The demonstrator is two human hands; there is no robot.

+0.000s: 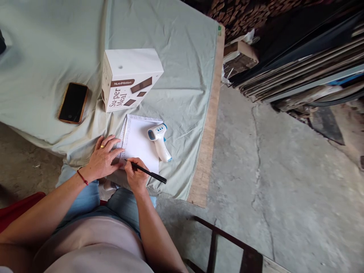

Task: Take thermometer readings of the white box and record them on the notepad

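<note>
A black pen [152,174] is gripped in my right hand [137,174], its tip near the lower left of a white sheet of paper [139,138]. Rows of small writing run along the sheet's left side. My left hand [104,157] lies with fingers spread over the paper's left edge; a ring and a red wrist cord show on it. On the right part of the sheet rests a white and blue infrared thermometer [160,143]. Behind the paper stands a white "Su-per Meal" box [132,81].
A smartphone [73,103] lies dark on the pale green cloth [182,41] left of the box. The table's bare wooden edge [203,159] runs down the right. Beyond are a concrete floor, stacked panels [295,81] and a dark metal frame [224,235].
</note>
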